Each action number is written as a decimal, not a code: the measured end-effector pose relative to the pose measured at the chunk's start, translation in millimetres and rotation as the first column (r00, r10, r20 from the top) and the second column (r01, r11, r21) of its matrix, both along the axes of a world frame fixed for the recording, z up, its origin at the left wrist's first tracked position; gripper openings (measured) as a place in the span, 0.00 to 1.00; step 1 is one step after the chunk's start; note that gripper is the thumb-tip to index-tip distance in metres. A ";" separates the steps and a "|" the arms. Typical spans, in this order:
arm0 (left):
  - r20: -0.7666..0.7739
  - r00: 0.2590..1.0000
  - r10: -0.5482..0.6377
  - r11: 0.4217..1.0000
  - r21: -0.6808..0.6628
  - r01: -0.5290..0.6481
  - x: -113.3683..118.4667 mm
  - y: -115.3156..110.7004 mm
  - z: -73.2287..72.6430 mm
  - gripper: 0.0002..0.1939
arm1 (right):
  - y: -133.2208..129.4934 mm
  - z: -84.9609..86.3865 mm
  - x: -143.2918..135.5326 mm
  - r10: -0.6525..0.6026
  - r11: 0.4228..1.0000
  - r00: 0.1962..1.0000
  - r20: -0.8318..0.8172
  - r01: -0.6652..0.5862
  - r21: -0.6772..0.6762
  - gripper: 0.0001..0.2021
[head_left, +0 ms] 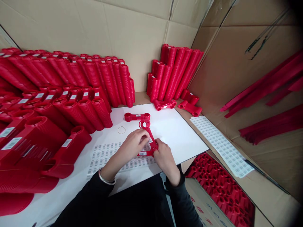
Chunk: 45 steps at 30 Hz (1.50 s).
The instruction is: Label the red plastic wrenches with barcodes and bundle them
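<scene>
My right hand point(165, 156) grips the near end of a red plastic piece point(152, 136), a flat bar with a ring at each end, held slanted over the table. My left hand point(135, 142) is closed, its fingertips pinched at a small white barcode sticker point(150, 140) on the bar's middle. Below both hands another red bar point(142, 153) with a barcode sticker shows in part. Just beyond lies a labelled red bar point(138, 117). A sheet of barcode stickers point(101, 155) lies partly under my left arm.
Stacks of red bars point(78, 75) crowd the left, with more stacks point(176, 72) at the back right against cardboard walls. A rubber band point(121, 130) lies on the white board point(187, 135). At right are another sticker sheet point(220, 143), a black pen-like stick point(265, 175) and a filled carton point(201, 192).
</scene>
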<state>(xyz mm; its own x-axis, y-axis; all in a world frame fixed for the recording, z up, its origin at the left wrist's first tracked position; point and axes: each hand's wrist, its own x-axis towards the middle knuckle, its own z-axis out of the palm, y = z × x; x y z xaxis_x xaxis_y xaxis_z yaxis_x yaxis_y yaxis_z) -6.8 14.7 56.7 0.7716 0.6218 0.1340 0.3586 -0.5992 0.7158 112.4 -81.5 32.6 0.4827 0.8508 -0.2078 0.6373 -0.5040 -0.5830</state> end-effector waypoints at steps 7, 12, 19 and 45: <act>0.011 1.000 -0.010 0.956 0.293 0.007 3.0 -2.8 -13.6 0.04 | -1.1 -2.4 2.1 0.036 0.996 0.992 -0.124 -0.025 0.088 0.12; 0.039 0.999 -0.011 0.961 0.278 0.000 0.5 -3.5 -9.5 0.09 | -5.3 -4.8 3.6 0.054 0.989 0.982 -0.181 -0.027 0.146 0.10; 0.094 0.996 0.002 0.965 0.260 -0.027 -1.8 -4.2 -3.5 0.06 | -1.7 1.6 2.8 -0.016 1.000 0.999 -0.027 0.016 -0.013 0.15; 0.133 0.988 0.076 0.987 0.134 -0.094 2.6 -5.9 -13.5 0.07 | 5.4 -2.0 5.3 -0.022 0.999 0.997 0.073 0.026 -0.042 0.13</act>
